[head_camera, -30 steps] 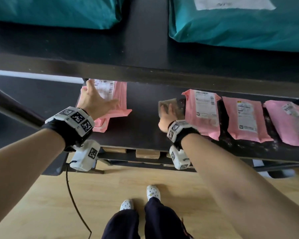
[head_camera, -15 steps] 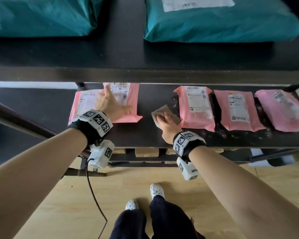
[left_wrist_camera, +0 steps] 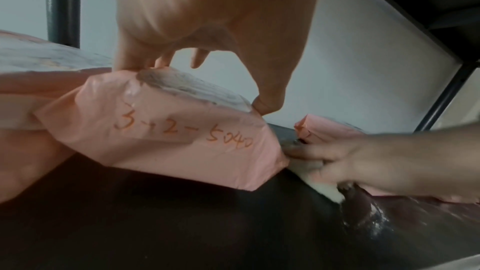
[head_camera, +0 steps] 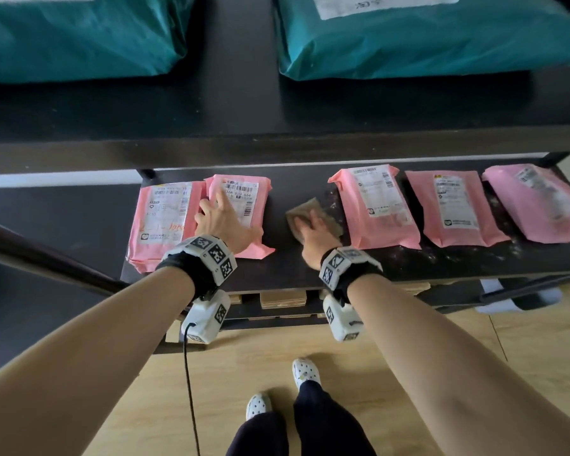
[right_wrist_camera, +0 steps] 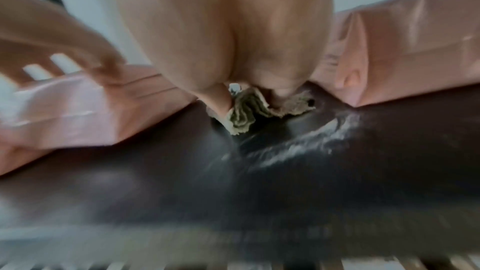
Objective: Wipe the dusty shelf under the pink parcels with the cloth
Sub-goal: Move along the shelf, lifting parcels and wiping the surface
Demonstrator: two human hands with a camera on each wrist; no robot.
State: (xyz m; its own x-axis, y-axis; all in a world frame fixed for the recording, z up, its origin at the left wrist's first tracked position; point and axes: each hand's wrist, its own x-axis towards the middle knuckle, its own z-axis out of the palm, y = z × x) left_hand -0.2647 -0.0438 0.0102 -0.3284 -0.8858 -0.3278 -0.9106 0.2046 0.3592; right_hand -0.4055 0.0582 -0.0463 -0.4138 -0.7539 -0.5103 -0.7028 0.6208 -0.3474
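Several pink parcels lie in a row on the dark shelf (head_camera: 287,264). My left hand (head_camera: 224,218) rests with spread fingers on the second pink parcel (head_camera: 244,195), which overlaps the leftmost pink parcel (head_camera: 165,222). The left wrist view shows my left hand (left_wrist_camera: 202,63) arched over that second parcel (left_wrist_camera: 168,130). My right hand (head_camera: 310,230) presses the beige cloth (head_camera: 313,207) onto the shelf just left of the third pink parcel (head_camera: 375,205). In the right wrist view the cloth (right_wrist_camera: 244,118) is bunched between thumb and fingers of my right hand (right_wrist_camera: 246,77). White dust (head_camera: 474,255) streaks the shelf's right front.
Two teal parcels (head_camera: 79,34) (head_camera: 425,34) lie on the upper shelf, whose front edge (head_camera: 277,149) overhangs the pink row. A dark rail (head_camera: 46,258) slants at the left. Cardboard (head_camera: 283,297) sits below the shelf. A cable (head_camera: 188,390) hangs over the wooden floor.
My right hand has drawn the cloth a little forward from the shelf's back, beside the third parcel. My left hand stays on its parcel. The head view has pulled back and up.
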